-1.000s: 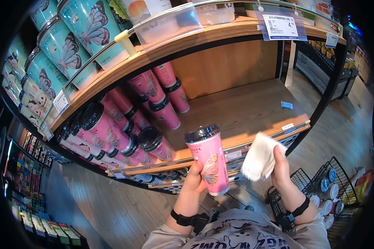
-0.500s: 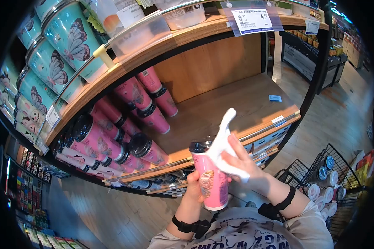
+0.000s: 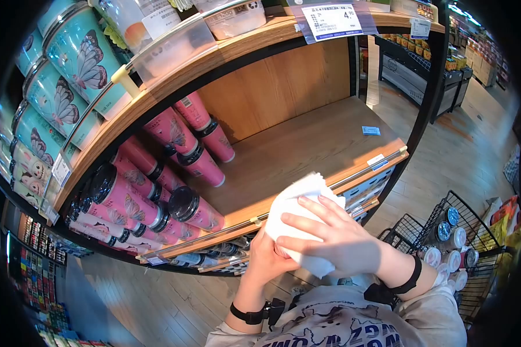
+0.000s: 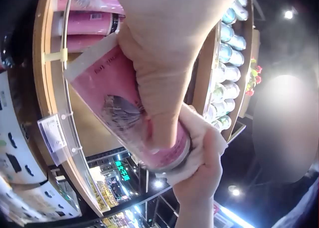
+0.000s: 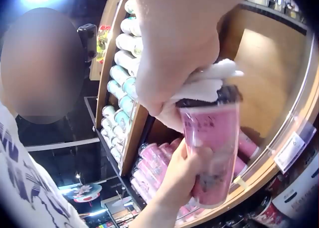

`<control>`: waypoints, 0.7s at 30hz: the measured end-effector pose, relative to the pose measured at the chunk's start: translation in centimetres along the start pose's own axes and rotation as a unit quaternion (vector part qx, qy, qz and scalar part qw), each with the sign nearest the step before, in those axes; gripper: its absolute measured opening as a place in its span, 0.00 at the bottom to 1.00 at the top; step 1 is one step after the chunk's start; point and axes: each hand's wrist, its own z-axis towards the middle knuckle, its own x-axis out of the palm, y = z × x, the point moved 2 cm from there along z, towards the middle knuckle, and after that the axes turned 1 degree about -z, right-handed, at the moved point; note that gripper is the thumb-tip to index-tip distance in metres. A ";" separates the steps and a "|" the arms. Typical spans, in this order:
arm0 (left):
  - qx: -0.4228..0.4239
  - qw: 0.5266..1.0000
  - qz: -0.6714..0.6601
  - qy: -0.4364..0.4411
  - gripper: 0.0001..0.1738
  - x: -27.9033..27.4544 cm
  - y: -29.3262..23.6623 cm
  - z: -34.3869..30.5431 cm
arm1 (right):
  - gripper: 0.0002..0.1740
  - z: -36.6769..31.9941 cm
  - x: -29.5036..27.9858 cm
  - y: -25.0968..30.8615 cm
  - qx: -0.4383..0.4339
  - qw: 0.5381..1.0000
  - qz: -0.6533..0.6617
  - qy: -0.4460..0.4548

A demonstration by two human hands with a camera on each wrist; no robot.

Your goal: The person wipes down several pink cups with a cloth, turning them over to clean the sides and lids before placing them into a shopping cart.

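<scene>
A pink cup with a black lid, seen in the right wrist view [image 5: 219, 138], is gripped round its side by the left hand [image 3: 267, 257]. In the head view a white cloth [image 3: 292, 202] covers most of that cup. The right hand [image 3: 330, 234] lies over the cloth with fingers spread, pressing it against the cup's top. From the left wrist, the cup [image 4: 107, 88] is tilted, with the cloth [image 4: 199, 133] wrapped at its lid end and the right hand [image 4: 202, 180] holding it there.
Pink cups [image 3: 121, 196] crowd the left part of the wooden shelf [image 3: 307, 139]. Above them stand teal cups [image 3: 84, 55] behind a rail. A price tag [image 3: 331, 22] hangs from the upper shelf. A wire basket [image 3: 474, 231] with several round-lidded containers is at the lower right.
The right hand and cloth have come left onto the cup and moved from its side to over its lid. The shelf has shifted left in the head view.
</scene>
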 end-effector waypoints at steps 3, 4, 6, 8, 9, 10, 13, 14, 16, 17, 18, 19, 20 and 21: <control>0.056 0.972 0.230 0.009 0.43 -0.7 -1.3 0.4 | 0.31 -0.1 0.8 -1.4 0.048 0.998 0.040 0.000; 0.082 0.958 0.275 0.004 0.42 -0.7 -1.4 0.3 | 0.28 -0.1 1.4 -2.3 0.032 0.996 0.074 -0.032; 0.126 0.938 0.323 -0.025 0.41 -0.6 -1.6 0.2 | 0.25 0.0 1.7 -3.1 0.071 0.986 0.147 -0.040; 0.144 0.937 0.316 -0.027 0.42 -0.7 -1.8 0.4 | 0.20 -0.2 2.2 -4.4 0.124 0.954 0.268 -0.053; 0.161 0.936 0.311 -0.030 0.42 -0.7 -1.9 0.4 | 0.20 -0.6 2.6 -4.9 0.125 0.954 0.268 -0.054; 0.162 0.936 0.310 -0.030 0.42 -0.7 -1.7 0.3 | 0.22 -0.9 3.1 -5.5 0.193 0.863 0.465 -0.046; 0.183 0.950 0.246 -0.062 0.45 -1.0 -1.2 0.3 | 0.29 -2.8 6.1 -6.6 0.357 0.572 0.737 -0.044; 0.153 0.962 0.190 -0.122 0.45 -1.1 -1.0 0.4 | 0.29 -3.4 6.8 -6.5 0.362 0.602 0.711 -0.032; 0.035 0.982 -0.003 -0.183 0.45 -1.1 0.2 0.4 | 0.29 -3.8 7.8 -6.0 0.397 0.622 0.674 -0.025; -0.052 0.972 -0.140 -0.182 0.43 -1.0 0.8 0.5 | 0.29 -3.9 8.3 -6.5 0.396 0.634 0.664 -0.033; -0.098 0.941 -0.279 -0.166 0.40 -0.9 1.0 0.5 | 0.29 -4.2 8.2 -7.0 0.384 0.640 0.659 -0.096; -0.140 0.888 -0.412 -0.146 0.37 -0.8 1.0 0.7 | 0.29 -4.2 7.7 -7.6 0.370 0.644 0.651 -0.160; -0.201 0.853 -0.470 -0.108 0.37 -0.4 2.4 0.0 | 0.31 -4.2 7.1 -8.0 0.340 0.650 0.646 -0.211; -0.201 0.853 -0.470 -0.107 0.37 -0.4 2.4 0.1 | 0.35 -3.8 6.0 -7.7 0.320 0.682 0.611 -0.244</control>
